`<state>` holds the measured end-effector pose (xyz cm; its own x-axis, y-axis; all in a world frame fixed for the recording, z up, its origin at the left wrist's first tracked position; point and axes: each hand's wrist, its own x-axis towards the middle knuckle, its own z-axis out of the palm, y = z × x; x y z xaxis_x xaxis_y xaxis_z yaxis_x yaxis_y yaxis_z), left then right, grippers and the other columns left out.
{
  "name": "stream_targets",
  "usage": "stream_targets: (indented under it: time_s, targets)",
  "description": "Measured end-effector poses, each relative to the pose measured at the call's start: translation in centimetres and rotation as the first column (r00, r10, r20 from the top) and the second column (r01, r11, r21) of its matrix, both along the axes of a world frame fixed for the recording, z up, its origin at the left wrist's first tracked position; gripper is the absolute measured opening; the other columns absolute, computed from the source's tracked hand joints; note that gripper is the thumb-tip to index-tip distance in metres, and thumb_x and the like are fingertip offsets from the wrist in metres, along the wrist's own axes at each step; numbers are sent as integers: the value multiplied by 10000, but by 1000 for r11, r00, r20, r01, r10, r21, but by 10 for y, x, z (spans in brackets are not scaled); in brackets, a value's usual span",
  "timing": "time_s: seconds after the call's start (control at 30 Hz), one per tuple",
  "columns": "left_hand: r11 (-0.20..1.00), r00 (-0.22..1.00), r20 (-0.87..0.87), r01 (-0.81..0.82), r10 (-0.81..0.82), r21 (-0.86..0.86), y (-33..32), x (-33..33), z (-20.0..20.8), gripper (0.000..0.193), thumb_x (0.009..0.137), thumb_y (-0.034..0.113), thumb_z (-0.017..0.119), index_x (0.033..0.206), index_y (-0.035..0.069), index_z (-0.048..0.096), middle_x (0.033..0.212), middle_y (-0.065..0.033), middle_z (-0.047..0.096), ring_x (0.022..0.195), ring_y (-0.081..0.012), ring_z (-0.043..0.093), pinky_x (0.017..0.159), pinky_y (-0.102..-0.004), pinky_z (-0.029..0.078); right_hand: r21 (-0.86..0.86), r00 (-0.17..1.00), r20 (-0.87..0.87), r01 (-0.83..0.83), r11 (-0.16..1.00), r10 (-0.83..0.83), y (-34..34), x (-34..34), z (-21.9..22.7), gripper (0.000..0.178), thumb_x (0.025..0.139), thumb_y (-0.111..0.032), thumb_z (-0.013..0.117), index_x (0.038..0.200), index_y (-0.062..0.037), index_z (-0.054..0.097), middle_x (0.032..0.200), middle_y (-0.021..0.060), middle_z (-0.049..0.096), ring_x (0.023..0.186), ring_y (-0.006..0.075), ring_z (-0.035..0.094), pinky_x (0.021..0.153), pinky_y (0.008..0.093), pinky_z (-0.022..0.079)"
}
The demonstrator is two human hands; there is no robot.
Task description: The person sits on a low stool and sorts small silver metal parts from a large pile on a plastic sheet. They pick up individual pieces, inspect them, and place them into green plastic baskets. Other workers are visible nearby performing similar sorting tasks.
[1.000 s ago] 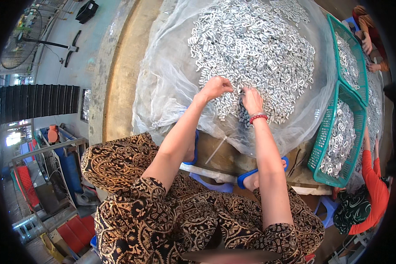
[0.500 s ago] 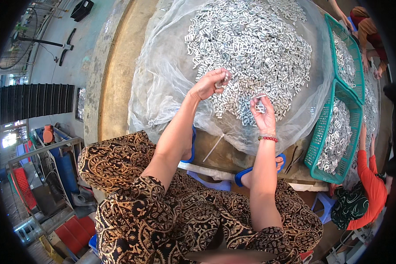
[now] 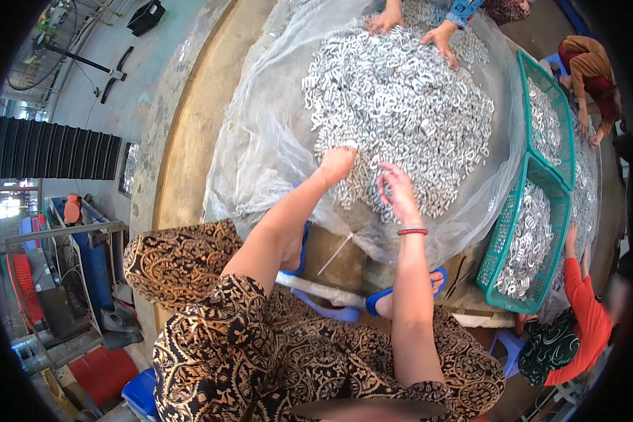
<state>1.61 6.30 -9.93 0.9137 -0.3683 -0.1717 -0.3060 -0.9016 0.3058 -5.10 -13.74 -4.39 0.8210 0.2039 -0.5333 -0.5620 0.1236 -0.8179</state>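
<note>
A broad heap of small silvery metal links (image 3: 401, 98), oval and loop-shaped, lies on a sheer white net sheet (image 3: 250, 148). My left hand (image 3: 338, 163) is at the heap's near left edge, its fingers closed and turned down among the links. What those fingers hold, if anything, is hidden. To its right, my right hand (image 3: 399, 190), with a red bracelet at the wrist, hovers over the near edge of the heap. Its thumb and fingers are apart, and a loose link lies just beyond the fingertips. At the far side, another person's hands (image 3: 441, 41) touch the links.
Two green plastic baskets (image 3: 496, 243) holding metal links stand at the right. Beyond them, a person in an orange-red top (image 3: 585, 323) and another in brown (image 3: 589, 70) work at more links. A white stick (image 3: 335, 253) lies near my feet. Black stacked trays (image 3: 56, 149) are at left.
Both hands have lowered toward the heap, and the link seen in my right hand is gone from it. Another person's hands have come in at the far side. The view has shifted slightly.
</note>
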Motion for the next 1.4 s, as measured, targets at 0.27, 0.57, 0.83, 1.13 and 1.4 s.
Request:
stream_targets:
  time_s: [0.27, 0.57, 0.83, 1.13, 1.4]
  targets:
    - [635, 950, -310, -264, 40, -726, 21, 19, 34, 390, 904, 427, 539, 834, 46, 579, 627, 17, 494, 600, -104, 485, 545, -280, 421, -969, 752, 92, -84, 233, 652, 19, 43, -41, 347, 897, -165, 431, 1242, -163, 465, 939, 231, 600, 858, 392, 620, 723, 501, 486]
    - [-256, 696, -640, -717, -326, -649, 40, 38, 74, 123, 869, 178, 580, 921, 71, 549, 877, -26, 555, 690, -90, 504, 393, -155, 294, -988, 789, 19, -81, 134, 614, -13, 16, -59, 186, 893, -184, 447, 1010, -57, 518, 916, 210, 604, 820, 384, 624, 670, 510, 490]
    - [1000, 1000, -5, -5, 5, 19, 6, 35, 4, 394, 703, 352, 729, 916, 27, 662, 734, -184, 632, 783, -362, 625, 722, -442, 487, 56, 959, 31, 278, 959, -280, -30, 12, 0, 193, 877, -278, 552, 888, -86, 570, 641, 17, 516, 533, 220, 493, 439, 270, 395]
    - [954, 973, -195, -172, 126, -245, 15, 31, 39, 467, 752, 477, 679, 784, 12, 663, 732, -209, 624, 717, -367, 612, 674, -422, 469, 804, 890, 2, 269, 530, -456, -45, -23, 36, 107, 831, -158, 562, 878, -66, 534, 841, 148, 546, 727, 237, 533, 357, 189, 360]
    - [41, 533, -843, -843, -69, -536, 14, 16, 57, 269, 865, 307, 596, 878, 39, 571, 904, -84, 636, 729, -167, 606, 422, -236, 404, 710, 891, -38, 343, 616, -452, -30, -21, 33, 438, 772, -25, 485, 1210, -16, 485, 905, 113, 577, 720, 182, 543, 452, 208, 414]
